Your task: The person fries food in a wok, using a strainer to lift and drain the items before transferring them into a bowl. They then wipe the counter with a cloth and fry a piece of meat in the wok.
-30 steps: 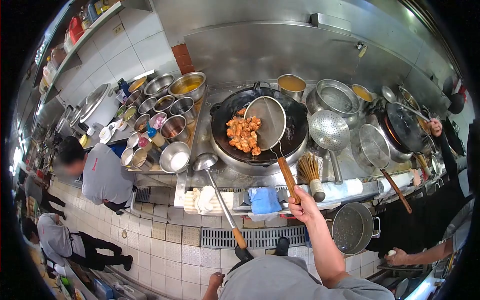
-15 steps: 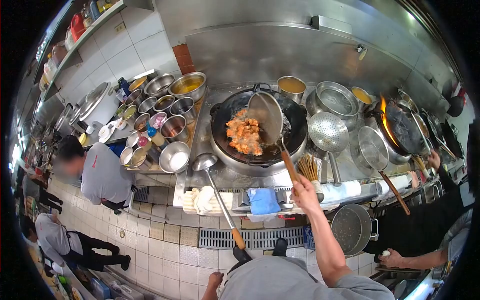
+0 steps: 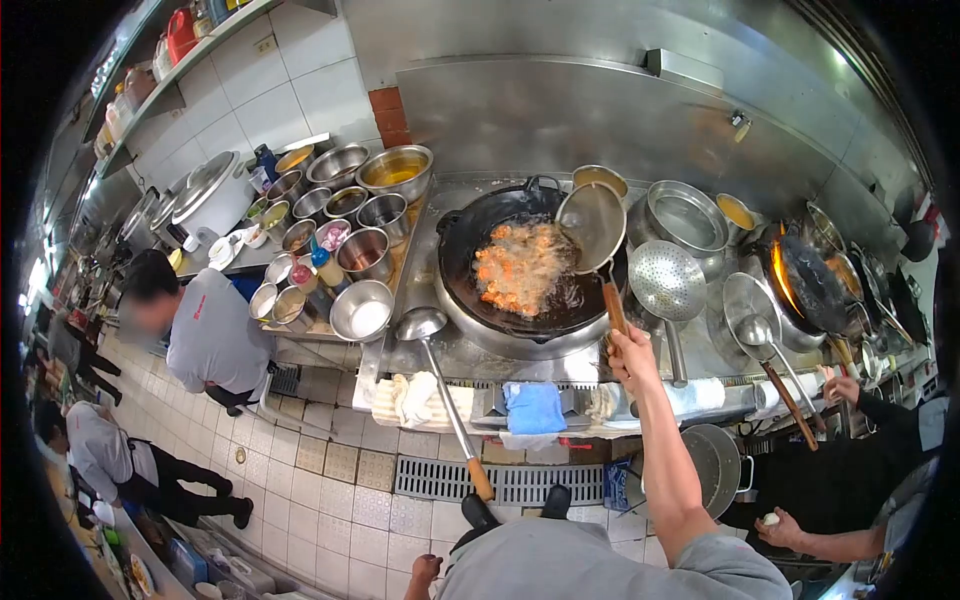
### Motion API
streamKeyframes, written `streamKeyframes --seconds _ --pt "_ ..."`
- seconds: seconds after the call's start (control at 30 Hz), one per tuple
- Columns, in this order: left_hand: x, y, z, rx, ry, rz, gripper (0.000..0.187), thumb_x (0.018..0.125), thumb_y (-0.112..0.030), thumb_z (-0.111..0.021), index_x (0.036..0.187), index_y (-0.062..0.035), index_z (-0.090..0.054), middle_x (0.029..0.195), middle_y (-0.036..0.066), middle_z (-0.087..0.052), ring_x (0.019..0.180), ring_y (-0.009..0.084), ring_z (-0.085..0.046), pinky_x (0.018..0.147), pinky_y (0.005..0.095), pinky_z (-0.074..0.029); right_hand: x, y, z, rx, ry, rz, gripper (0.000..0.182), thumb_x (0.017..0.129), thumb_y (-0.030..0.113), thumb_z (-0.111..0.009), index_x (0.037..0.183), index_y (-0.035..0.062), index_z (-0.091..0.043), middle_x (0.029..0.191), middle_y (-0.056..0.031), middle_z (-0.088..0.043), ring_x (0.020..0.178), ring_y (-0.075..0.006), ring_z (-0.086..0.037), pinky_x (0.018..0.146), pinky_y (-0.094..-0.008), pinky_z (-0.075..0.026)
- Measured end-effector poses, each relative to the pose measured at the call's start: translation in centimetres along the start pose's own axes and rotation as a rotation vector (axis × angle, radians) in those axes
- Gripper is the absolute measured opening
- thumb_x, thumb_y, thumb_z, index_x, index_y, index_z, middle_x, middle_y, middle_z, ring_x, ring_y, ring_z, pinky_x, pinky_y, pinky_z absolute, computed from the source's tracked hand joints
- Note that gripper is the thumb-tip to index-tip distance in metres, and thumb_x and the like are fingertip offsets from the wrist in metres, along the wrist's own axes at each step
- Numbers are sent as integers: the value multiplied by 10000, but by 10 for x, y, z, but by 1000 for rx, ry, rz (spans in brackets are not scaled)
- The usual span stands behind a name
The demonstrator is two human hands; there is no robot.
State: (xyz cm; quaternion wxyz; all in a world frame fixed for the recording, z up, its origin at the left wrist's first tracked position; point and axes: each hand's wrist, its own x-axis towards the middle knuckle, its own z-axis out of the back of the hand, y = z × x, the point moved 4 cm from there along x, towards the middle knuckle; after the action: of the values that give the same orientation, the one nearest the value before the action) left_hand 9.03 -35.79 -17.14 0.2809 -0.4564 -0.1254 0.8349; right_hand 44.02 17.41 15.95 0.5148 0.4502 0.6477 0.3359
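My right hand [image 3: 633,352] is closed round the wooden handle of a mesh strainer [image 3: 592,224]. The strainer's round head is tilted over the right side of a large black wok [image 3: 462,270]. Orange-brown fried pieces [image 3: 520,268] sit in bubbling oil inside the wok, left of the strainer. Down beside my body, my left hand [image 3: 425,567] hangs with fingers curled, and nothing shows in it. A ladle [image 3: 422,322] with a wooden-ended handle rests across the stove edge, its handle pointing down towards me.
Metal bowls [image 3: 362,310] and pots crowd the left counter. A perforated skimmer [image 3: 667,280] and another strainer [image 3: 752,310] lie to the right. Further right, a co-worker's hand [image 3: 842,388] holds a ladle near a flaming wok [image 3: 812,285]. A blue cloth [image 3: 534,407] lies on the front edge.
The strainer has moved right, off the fried pieces, which now spread wider amid more bubbling. The co-worker's ladle has come out of the flaming wok towards the front. The view has shifted slightly.
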Motion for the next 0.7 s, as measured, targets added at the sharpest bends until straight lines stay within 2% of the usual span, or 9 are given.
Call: streamKeyframes --seconds 0.03,0.13,0.17,0.23,0.33,0.4,0.5,0.67,0.7 --pt "-5 -3 0 14 71 80 353 768 -344 -651 873 -9 -694 783 140 -697 719 287 -676 700 397 -532 8 -6 -3 103 54 -112 76 963 157 -536 994 116 -480 699 -34 -489 427 -55 -334 320 -207 -186" --pt "-8 2 -2 -177 66 253 374 762 -341 -658 904 4 -688 820 150 -704 827 296 -680 760 395 -527 20 -14 -9 234 164 -249 96 965 157 -539 1002 126 -456 715 -56 -488 435 -56 -324 322 -202 -175" --pt "-5 4 -2 -177 63 255 374 762 -341 -658 904 4 -688 820 150 -704 827 296 -680 760 395 -527 22 -17 -11 274 208 -289 120 971 154 -534 1041 131 -440 724 -62 -488 446 -53 -330 318 -189 -177" --pt "13 17 -11 41 71 12 414 752 -347 -670 953 14 -687 844 157 -708 849 290 -683 760 380 -529 20 -18 -13 295 260 -315 126 973 151 -531 1052 131 -434 733 -63 -493 449 -50 -334 318 -180 -180" --pt "7 18 -14 -164 -4 141 435 743 -360 -674 978 5 -695 858 161 -709 846 300 -682 766 374 -529 18 -17 -10 304 342 -358 158 975 144 -526 1102 129 -434 744 -63 -499 453 -44 -339 318 -167 -188" --pt "2 13 -12 -108 -21 116 448 739 -363 -678 1000 1 -696 864 164 -710 845 298 -682 771 372 -528 15 -13 -3 293 370 -374 187 975 141 -525 1141 128 -439 745 -61 -502 453 -40 -340 317 -163 -194" --pt "-4 1 -5 -35 3 104 439 738 -368 -676 1002 -19 -701 874 164 -710 842 302 -680 776 376 -527 -2 5 3 154 367 -322 340 975 141 -518 1298 123 -414 723 -36 -499 450 -38 -351 322 -173 -202" --pt "-9 -11 0 113 97 73 290 778 -311 -636 931 -76 -711 879 140 -703 854 313 -666 752 406 -525 -43 49 -8 -227 343 -121 347 956 137 -533 1299 102 -497 718 1 -497 450 -41 -361 347 -195 -247" --pt "-6 -11 -1 168 80 -75 237 793 -285 -614 880 -85 -704 874 140 -692 853 323 -655 739 422 -520 -49 58 -11 -415 318 34 381 943 132 -552 1319 97 -505 723 -1 -509 476 -40 -384 378 -198 -286"
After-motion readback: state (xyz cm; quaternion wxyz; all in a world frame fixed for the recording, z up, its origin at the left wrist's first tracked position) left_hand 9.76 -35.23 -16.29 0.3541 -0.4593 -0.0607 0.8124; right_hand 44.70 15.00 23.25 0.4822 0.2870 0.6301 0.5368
